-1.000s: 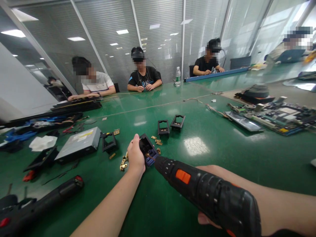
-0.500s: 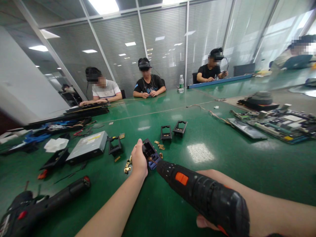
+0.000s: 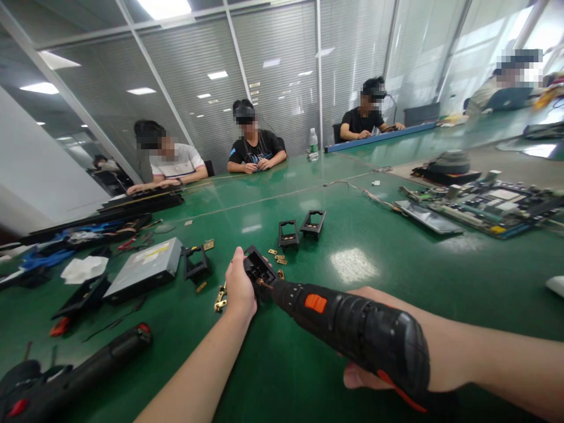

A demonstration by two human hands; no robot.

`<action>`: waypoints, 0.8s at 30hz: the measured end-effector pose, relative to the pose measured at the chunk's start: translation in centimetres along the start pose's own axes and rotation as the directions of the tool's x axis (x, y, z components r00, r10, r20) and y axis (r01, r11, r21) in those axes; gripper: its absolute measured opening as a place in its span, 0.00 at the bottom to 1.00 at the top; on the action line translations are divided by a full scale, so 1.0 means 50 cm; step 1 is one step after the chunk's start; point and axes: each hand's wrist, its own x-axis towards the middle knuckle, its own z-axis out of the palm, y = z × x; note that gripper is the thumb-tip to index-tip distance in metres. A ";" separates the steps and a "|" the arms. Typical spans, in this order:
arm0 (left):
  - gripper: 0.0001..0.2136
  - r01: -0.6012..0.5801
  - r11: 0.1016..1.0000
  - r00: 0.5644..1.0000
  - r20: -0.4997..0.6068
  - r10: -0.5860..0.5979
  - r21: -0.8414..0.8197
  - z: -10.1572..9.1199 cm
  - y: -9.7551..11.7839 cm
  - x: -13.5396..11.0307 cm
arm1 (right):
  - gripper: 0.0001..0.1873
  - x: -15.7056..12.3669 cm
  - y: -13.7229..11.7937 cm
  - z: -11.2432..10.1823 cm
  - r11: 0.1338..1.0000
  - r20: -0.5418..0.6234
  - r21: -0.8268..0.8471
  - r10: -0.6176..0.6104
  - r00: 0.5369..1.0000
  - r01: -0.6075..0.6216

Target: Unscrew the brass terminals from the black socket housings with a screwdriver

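We are holding a black box in our left grip and a drill in our right grip; its tip is maybe touching the box.

Classifiable as an office room used as an electronics workshop. Enclosed by white-framed glass partition walls with grey horizontal blinds. Furnished with a long, glossy green table, bearing an exposed green circuit board. Equipped with a black-and-orange cylindrical power screwdriver.
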 end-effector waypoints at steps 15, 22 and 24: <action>0.22 0.060 0.995 0.998 0.006 -0.060 -0.080 0.006 0.011 -0.009 | 0.12 0.004 0.001 0.002 1.000 0.000 0.012 0.005 1.000 -0.005; 0.20 0.170 0.977 0.983 -0.048 -0.177 -0.125 -0.004 0.021 0.001 | 0.14 -0.001 -0.009 -0.012 0.998 0.011 -0.056 0.033 0.999 -0.033; 0.14 0.197 0.978 0.979 -0.039 -0.200 -0.073 -0.011 0.020 0.010 | 0.13 0.001 -0.010 -0.015 0.997 0.043 -0.059 0.043 0.998 -0.041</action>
